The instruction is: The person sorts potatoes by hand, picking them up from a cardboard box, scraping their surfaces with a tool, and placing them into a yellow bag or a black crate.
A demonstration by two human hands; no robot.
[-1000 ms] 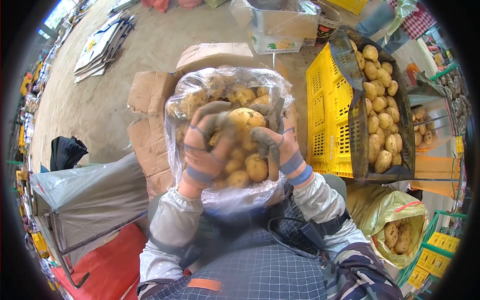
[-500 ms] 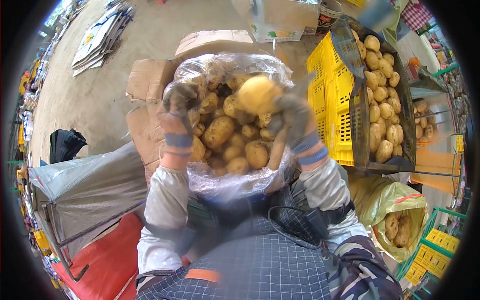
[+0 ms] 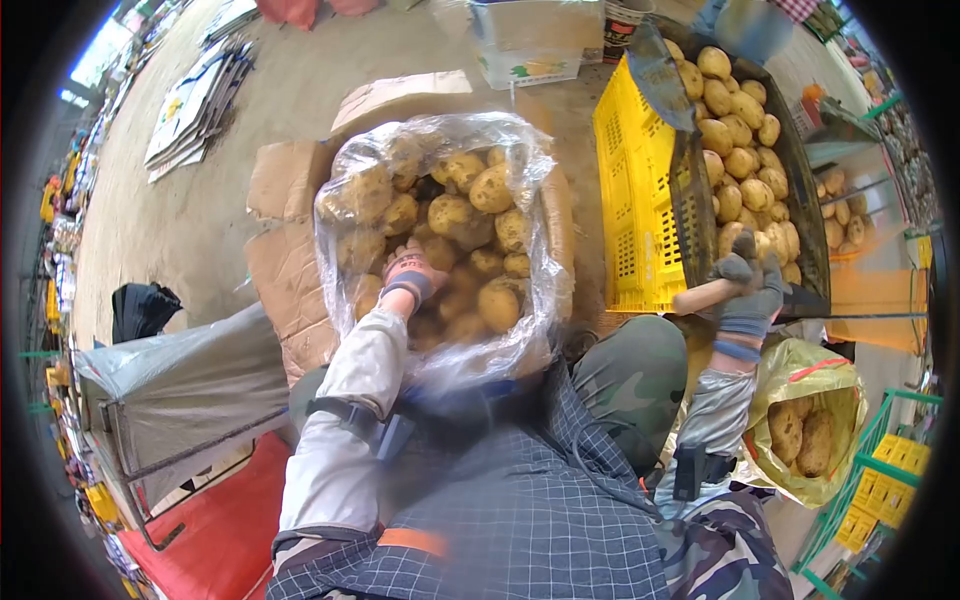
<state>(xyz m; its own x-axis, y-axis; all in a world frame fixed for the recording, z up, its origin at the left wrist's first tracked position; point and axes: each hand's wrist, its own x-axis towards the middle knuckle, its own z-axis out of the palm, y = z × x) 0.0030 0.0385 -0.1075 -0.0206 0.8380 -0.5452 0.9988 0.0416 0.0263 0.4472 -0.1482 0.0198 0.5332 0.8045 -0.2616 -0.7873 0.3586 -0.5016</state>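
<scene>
Reaching down from the near-left side, the left arm runs forward over the near-left corner of the open carton [image 3: 282, 182], its gloved left hand [image 3: 413, 275] back up and low among the potatoes [image 3: 456, 215] inside the clear plastic liner [image 3: 345, 178]. Its fingers point away from the body and are slightly bent; whether they have hold of a potato cannot be told. The right arm stretches out to the right of the bent knee [image 3: 637, 368], and the gloved right hand [image 3: 750, 292] is at the near end of the dark crate [image 3: 697, 205], fingers towards the crate potatoes [image 3: 742, 130]. Those fingers are partly curled, with a tan handle [image 3: 704, 297] gripped across the hand, its blunt end sticking out to the left; contact with a potato there cannot be made out. The carton stands on the floor [image 3: 582, 150] in front of the body, its flaps spread out beyond the left and far edges and the liner bunched over the rim. A strip of open floor separates its right edge from the yellow crate [image 3: 640, 185], which stands against the left side of the dark crate. Behind the right hand, nearer the body, the open yellow-green sack [image 3: 842, 440] leaves little room beside the wrist, while wider floor lies beyond the carton's far edge
</scene>
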